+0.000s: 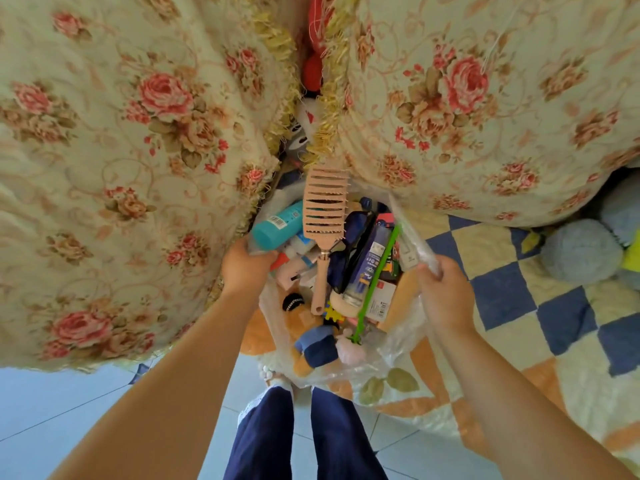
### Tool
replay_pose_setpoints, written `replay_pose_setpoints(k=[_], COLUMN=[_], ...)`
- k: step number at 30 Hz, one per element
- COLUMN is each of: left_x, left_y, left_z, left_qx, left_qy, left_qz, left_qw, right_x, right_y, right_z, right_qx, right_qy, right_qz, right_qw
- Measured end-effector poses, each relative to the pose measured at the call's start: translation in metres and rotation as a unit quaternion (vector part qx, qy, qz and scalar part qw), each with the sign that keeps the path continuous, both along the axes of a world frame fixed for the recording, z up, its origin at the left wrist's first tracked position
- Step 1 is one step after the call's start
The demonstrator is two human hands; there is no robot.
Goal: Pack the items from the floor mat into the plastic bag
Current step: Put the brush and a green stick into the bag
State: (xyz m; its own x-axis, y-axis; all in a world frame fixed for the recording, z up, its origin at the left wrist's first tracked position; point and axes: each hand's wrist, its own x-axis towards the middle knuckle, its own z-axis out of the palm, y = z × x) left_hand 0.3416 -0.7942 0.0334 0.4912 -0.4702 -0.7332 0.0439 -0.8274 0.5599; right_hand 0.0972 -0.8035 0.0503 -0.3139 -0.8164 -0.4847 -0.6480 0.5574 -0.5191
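Grip is tight both sides: left hand [244,268] clutches the plastic bag [398,344] rim at 9 o'clock, right hand [443,289] pinches it at 3. Bag's over the floor mat [519,296], stuffed. Pink hairbrush [323,216] on top runs 12-to-6, head pointing 12.

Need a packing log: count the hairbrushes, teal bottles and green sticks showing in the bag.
Hairbrush: 1
Teal bottle: 1
Green stick: 1
Total: 3, all inside the plastic bag.
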Motion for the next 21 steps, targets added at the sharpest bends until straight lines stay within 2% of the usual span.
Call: replay_pose_setpoints(k=[2,4,7,10,13,17,21], left_x=[0.007,0.011,0.011,0.006,0.002,0.002,0.010], left_y=[-0.002,-0.006,-0.011,-0.011,-0.004,-0.006,-0.021], left_z=[0.014,0.031,0.056,0.076,0.086,0.086,0.082], left_qx=[-0.017,-0.042,-0.090,-0.116,-0.123,-0.071,-0.011], left_qy=[0.053,0.066,0.040,-0.024,-0.054,-0.058,-0.012], left_qz=[0.039,0.037,0.017,-0.018,-0.011,-0.024,-0.066], left_qw=[0.998,0.996,0.995,0.993,0.991,0.995,0.998], right_x=[-0.006,-0.015,-0.025,-0.033,-0.040,-0.041,-0.041], right_y=[-0.006,-0.010,-0.017,-0.022,-0.021,-0.020,-0.026], right_z=[0.008,0.014,0.024,0.036,0.043,0.045,0.043], right_qx=[-0.011,-0.017,-0.032,-0.047,-0.064,-0.045,-0.007], right_qy=[-0.027,-0.056,-0.106,-0.137,-0.161,-0.180,-0.186], right_qz=[-0.028,-0.075,-0.164,-0.199,-0.219,-0.216,-0.193], right_qw=[0.999,0.995,0.980,0.969,0.960,0.959,0.963])
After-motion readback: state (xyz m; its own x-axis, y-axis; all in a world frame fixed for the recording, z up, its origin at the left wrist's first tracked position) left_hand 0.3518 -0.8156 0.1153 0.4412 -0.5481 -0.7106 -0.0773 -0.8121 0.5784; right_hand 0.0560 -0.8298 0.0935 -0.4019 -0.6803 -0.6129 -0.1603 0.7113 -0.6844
